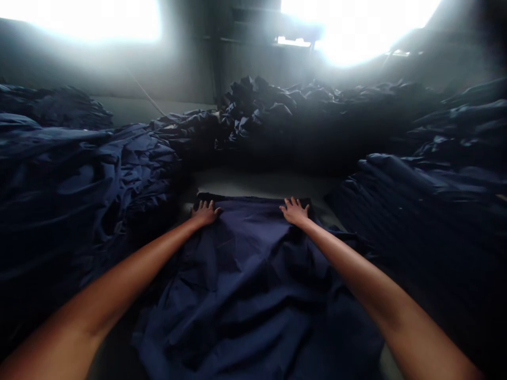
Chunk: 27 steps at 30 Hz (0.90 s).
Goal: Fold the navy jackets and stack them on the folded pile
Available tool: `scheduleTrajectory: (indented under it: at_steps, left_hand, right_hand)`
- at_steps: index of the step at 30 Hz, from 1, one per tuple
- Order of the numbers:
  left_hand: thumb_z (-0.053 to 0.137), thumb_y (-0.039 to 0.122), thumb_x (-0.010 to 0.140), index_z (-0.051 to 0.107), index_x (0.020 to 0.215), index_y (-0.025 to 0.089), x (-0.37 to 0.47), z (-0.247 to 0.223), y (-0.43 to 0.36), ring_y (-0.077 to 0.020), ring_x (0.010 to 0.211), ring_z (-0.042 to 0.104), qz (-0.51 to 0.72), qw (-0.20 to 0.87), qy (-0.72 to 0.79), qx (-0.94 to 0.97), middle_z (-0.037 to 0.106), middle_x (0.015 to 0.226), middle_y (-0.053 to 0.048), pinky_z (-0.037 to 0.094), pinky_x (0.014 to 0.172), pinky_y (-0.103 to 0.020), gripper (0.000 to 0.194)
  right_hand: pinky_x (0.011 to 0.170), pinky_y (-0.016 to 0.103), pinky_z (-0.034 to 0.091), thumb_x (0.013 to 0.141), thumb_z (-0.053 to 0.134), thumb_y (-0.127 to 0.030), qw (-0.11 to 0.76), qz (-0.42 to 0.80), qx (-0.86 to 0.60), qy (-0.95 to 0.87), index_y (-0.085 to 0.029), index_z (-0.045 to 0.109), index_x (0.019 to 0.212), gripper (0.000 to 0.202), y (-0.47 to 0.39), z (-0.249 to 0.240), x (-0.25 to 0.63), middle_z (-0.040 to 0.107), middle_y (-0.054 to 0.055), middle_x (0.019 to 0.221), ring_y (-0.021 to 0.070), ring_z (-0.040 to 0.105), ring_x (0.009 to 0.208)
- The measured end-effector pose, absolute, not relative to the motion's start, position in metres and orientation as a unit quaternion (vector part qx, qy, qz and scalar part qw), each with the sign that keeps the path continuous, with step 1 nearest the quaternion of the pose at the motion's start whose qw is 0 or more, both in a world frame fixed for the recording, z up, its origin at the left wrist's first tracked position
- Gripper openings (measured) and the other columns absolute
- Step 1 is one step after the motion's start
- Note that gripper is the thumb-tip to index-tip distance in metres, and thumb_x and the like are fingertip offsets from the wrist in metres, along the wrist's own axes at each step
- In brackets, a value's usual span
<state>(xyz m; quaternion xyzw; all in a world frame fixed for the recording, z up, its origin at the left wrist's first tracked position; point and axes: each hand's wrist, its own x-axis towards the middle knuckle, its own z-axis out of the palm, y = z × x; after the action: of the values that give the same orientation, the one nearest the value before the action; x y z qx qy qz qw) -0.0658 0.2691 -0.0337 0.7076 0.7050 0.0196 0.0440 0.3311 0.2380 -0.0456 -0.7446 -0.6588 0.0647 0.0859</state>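
Note:
A large piece of dark blue cloth (pixel 245 264) lies in front of me, smooth near its far edge and rumpled toward my body. My left hand (pixel 205 213) rests flat on its far left corner, fingers spread. On the far right corner lies my right hand (pixel 295 211), palm down with the fingers apart. Both arms are stretched out over the cloth. Whether it is a finished garment or a cut panel, I cannot tell. A darker strip shows along the far edge beyond my hands.
A tall heap of blue cloth (pixel 79 179) stands at the left. Folded stacks (pixel 428 211) rise on the right. Behind, a crumpled pile (pixel 269 105) runs along the wall. A pale surface (pixel 261 182) shows just past the cloth. Bright windows (pixel 356 31) glare above.

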Motion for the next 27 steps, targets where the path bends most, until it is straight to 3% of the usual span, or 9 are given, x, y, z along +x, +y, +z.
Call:
scheduleTrajectory:
  at_steps: [9, 27]
  left_hand:
    - [0.018, 0.058, 0.106, 0.025, 0.167, 0.020, -0.085, -0.049, 0.295, -0.0300, 0.162, 0.011, 0.013, 0.059, 0.690, 0.721, 0.017, 0.175, -0.009, 0.014, 0.128, -0.060, 0.072]
    - [0.023, 0.058, 0.103, 0.032, 0.165, 0.020, -0.082, -0.059, 0.301, -0.0318, 0.161, 0.016, 0.051, 0.048, 0.696, 0.715, 0.023, 0.174, -0.010, 0.015, 0.128, -0.060, 0.073]
  right_hand:
    - [0.124, 0.070, 0.002, 0.106, 0.015, -0.059, 0.068, 0.097, -0.753, -0.648, -0.024, 0.025, 0.167, 0.071, 0.274, -0.075, 0.344, 0.012, 0.012, 0.175, 0.0325, 0.008, 0.162]
    - [0.124, 0.066, 0.014, 0.107, 0.034, -0.057, 0.158, 0.063, -0.741, -0.649, -0.025, 0.048, 0.156, 0.060, 0.290, -0.092, 0.355, 0.038, 0.013, 0.167, 0.0332, 0.031, 0.154]
